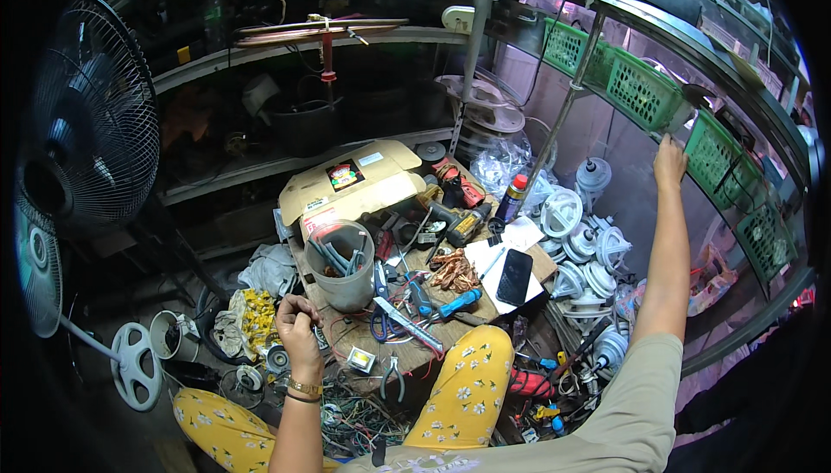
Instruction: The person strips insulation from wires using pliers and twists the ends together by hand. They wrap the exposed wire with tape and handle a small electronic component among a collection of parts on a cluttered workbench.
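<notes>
My right arm is stretched out to the far right. My right hand is closed beside the gap between a green basket and another green basket. What its fingers hold, if anything, is hidden. My left hand hovers with curled fingers at the left edge of the cluttered low worktable. Whatever may be in it is too small to make out. Next to it stands a grey plastic bucket with tools inside. A small yellow-and-white transformer and pliers lie nearby.
The worktable carries a black phone on paper, copper wire, a cordless drill, a spray can and an opened cardboard box. White plastic parts pile up at right. Fans stand left.
</notes>
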`<state>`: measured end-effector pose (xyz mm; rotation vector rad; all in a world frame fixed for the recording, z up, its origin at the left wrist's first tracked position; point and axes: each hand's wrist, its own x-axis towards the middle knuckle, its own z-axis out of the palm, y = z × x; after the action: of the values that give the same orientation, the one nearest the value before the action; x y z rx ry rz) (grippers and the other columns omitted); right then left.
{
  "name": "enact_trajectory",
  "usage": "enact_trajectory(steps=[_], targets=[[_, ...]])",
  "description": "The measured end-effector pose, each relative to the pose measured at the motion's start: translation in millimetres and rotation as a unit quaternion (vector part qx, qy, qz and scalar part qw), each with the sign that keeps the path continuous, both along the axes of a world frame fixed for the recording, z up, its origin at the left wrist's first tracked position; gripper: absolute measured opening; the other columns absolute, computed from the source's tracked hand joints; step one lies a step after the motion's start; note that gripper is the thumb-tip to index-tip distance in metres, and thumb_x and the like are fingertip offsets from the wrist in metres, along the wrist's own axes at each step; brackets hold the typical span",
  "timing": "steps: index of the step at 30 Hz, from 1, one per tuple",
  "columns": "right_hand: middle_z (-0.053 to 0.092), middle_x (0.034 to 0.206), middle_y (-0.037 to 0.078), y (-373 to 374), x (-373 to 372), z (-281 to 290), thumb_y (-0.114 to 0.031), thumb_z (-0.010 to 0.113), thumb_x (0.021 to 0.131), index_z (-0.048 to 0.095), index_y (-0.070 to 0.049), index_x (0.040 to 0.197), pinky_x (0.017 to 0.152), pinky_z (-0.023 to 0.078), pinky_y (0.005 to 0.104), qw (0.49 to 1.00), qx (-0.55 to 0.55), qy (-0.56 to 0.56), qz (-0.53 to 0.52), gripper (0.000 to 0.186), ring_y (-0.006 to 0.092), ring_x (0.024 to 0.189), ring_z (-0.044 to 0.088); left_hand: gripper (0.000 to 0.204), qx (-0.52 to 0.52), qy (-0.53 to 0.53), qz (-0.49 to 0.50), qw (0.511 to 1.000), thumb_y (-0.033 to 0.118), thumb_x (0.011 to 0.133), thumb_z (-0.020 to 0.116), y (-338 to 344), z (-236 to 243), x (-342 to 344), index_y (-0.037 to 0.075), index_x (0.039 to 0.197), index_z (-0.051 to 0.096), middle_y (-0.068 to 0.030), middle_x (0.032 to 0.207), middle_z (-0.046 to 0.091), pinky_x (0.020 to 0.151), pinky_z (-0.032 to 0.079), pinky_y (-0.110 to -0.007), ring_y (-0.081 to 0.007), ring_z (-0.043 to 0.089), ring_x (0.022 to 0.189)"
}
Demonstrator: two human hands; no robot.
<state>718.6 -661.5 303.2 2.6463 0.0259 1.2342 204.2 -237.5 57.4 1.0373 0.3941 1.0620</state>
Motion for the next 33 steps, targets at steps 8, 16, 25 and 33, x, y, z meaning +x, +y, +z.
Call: enact_trajectory(steps=[8,16,25,33], targets=[[0.062,0.098,0.009,-1,-22,18,-0.002,0.052,0.084,0.06,-0.006,0.102,0.076,0.051,0.0386,0.972,-0.01,-0.196,0.131,0.021,0.0282,0.096,0.058,0.014,-0.018,0.001,0.008,1.0,-0.005,0.078,0.04,-2,2,-7,0.007,0.076,0.045,-0.0001,0.067,0.046,0.054,0.038,-0.021,-0.008,0.043,0.059],[0.062,0.084,0.005,81,-173,24,0.005,0.059,0.084,0.052,-0.003,0.115,0.063,0.05,0.0255,0.745,0.359,-0.182,0.532,0.032,0.0117,0.072,0.059,0.013,-0.003,0.034,0.005,0.999,-0.005,0.078,0.043,-11,-2,-1,0.007,0.082,0.049,-0.0009,0.075,0.051,0.061,0.041,-0.022,-0.0087,0.048,0.067],[0.062,0.08,0.008,194,-317,-39,0.009,0.064,0.076,0.031,-0.003,0.133,0.06,0.053,0.0247,0.445,0.481,0.327,0.681,0.066,0.0135,0.069,0.063,0.052,0.226,0.159,-0.03,0.96,0.012,0.079,0.065,-50,44,-1,0.004,0.126,0.043,-0.0073,0.12,0.048,0.089,0.045,-0.033,-0.0211,0.047,0.113],[0.066,0.089,0.013,242,-376,-70,0.004,0.061,0.082,0.035,-0.001,0.131,0.071,0.052,0.025,0.286,0.427,0.588,0.625,0.055,0.0131,0.078,0.063,0.034,0.317,0.18,-0.183,0.913,0.003,0.083,0.061,-63,72,-11,0.0,0.116,0.051,-0.0135,0.112,0.059,0.084,0.047,-0.031,-0.0209,0.06,0.101]])
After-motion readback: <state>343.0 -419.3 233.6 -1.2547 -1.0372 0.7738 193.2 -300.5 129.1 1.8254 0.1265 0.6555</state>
